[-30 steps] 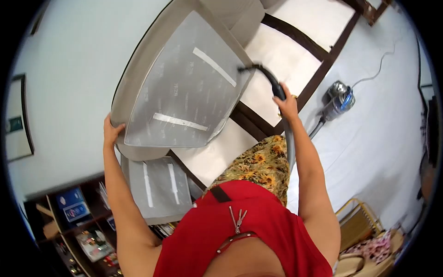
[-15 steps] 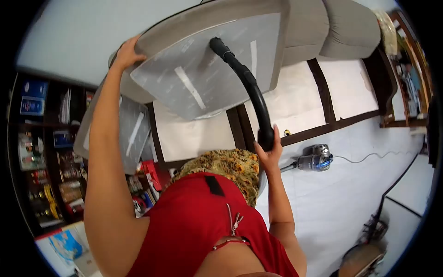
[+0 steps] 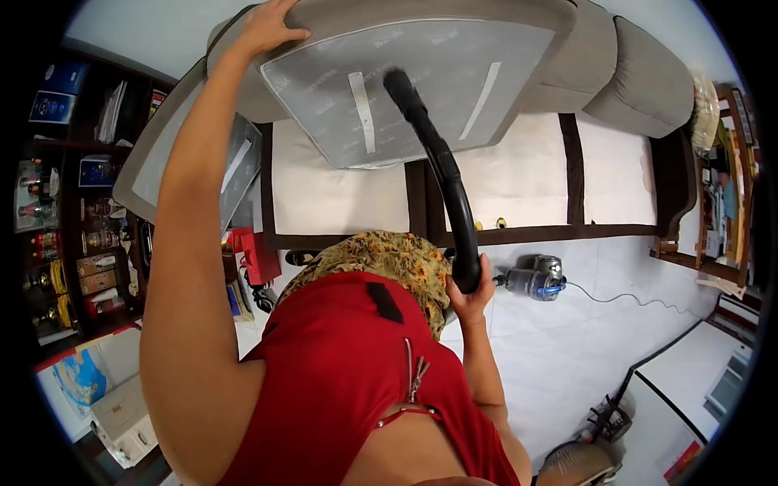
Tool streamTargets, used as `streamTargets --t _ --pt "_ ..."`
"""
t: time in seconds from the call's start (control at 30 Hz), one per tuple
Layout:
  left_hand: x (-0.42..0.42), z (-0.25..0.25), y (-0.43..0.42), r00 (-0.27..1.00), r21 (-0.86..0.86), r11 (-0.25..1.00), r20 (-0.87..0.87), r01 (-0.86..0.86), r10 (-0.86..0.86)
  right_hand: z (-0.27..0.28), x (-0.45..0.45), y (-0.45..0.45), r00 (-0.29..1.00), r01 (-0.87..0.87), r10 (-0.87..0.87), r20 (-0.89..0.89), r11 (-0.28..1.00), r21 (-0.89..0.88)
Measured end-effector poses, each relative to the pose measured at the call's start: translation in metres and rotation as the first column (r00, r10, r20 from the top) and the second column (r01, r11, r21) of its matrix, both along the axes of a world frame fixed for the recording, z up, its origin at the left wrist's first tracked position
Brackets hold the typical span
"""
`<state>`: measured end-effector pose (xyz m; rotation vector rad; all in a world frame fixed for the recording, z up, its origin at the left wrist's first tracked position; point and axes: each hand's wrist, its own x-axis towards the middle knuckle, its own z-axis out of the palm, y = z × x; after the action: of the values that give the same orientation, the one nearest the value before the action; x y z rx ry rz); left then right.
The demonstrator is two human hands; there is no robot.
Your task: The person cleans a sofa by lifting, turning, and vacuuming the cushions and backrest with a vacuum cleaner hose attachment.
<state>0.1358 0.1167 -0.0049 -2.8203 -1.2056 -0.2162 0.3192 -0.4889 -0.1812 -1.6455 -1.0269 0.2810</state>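
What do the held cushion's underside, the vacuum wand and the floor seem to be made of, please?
Underside: probably thin synthetic cloth, matt grey, with faint lettering. Wand: likely plastic, black, with a soft sheen. Floor: perhaps pale glazed tile, with faint straight seams.

Left fingers [image 3: 297, 35] on cushion [image 3: 454, 81] edge — right fingers [image 3: 486, 271] around black vacuum tube [image 3: 455, 190]

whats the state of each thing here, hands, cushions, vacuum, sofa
Raised cushion: tilted up, grey underside showing
Left hand: gripping the raised cushion's upper edge
Black hose: curved, end at the grey underside, contact unclear
Right hand: wrapped around the black hose
Vacuum cleaner: on the floor, power unclear
Second cushion: tilted, partly hidden
Sofa base: partly uncovered
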Motion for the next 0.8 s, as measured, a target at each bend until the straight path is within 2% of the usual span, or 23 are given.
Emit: streamTargets --t 0.07,0.1,0.2,0.3,0.37,0.47,0.5,0.63,0.7,0.8 --pt "0.0 0.007 -0.015 1.0 -0.008 1.0 0.028 0.004 -0.004 0.01 -0.004 0.021 0.993 -0.027 0.012 0.121 0.991 0.128" --pt "0.0 0.01 -0.021 0.999 -0.016 1.0 0.042 0.007 -0.006 0.034 -0.003 0.039 0.977 -0.035 0.017 0.21 0.996 0.085" --pt "-0.009 0.012 -0.031 0.996 -0.064 0.997 0.082 0.044 -0.039 0.003 -0.009 0.052 0.985 -0.011 0.014 0.172 1.0 -0.018" --pt "-0.022 0.0 -0.02 0.995 -0.084 0.996 0.102 0.01 -0.002 -0.018 -0.01 0.035 0.988 -0.038 0.055 0.145 0.993 -0.115" --pt "-0.035 -0.015 -0.003 0.992 -0.069 0.997 0.128 0.033 -0.024 -0.025 -0.012 0.018 0.988 -0.052 0.085 0.125 0.967 -0.25" --pt "-0.044 -0.024 0.008 0.989 -0.06 0.997 0.146 0.048 -0.039 -0.011 -0.02 0.009 0.992 -0.047 0.08 0.098 0.951 -0.306" --pt "-0.046 -0.024 0.005 0.989 -0.063 0.997 0.146 0.045 -0.035 -0.005 -0.023 0.008 0.997 -0.035 0.052 0.057 0.964 -0.262" --pt "-0.041 -0.024 -0.004 0.993 -0.051 0.999 0.115 -0.016 0.022 0.022 -0.024 0.018 0.983 -0.037 0.037 0.181 0.999 -0.001" --pt "-0.036 -0.027 0.001 0.996 -0.006 1.0 0.086 -0.011 0.011 0.034 -0.024 0.04 0.986 -0.08 0.086 0.145 0.996 -0.048" --pt "-0.014 0.005 -0.036 0.991 -0.121 0.992 0.124 -0.042 0.057 0.012 -0.026 0.052 0.978 -0.089 0.109 0.18 0.99 -0.113"
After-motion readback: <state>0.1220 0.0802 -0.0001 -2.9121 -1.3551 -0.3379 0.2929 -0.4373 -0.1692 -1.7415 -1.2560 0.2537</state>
